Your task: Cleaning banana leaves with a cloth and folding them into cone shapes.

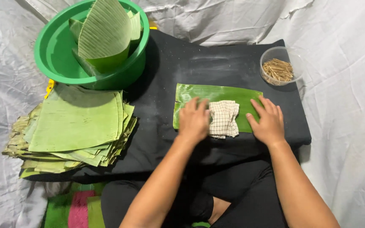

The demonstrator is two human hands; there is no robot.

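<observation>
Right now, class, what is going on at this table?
A person presses both hands flat on a green banana leaf lying on a black table. The left hand rests against a checked cloth; the right hand holds the leaf's other end. A stack of leaves sits alongside.

Bright, even overhead light, soft shadows under the round green plastic basin (60,55) and beside the stack of pale green banana leaves (74,122), mild sheen on the glossy green leaf strip (216,93), sharp focus, slight wide-angle edge stretch
</observation>
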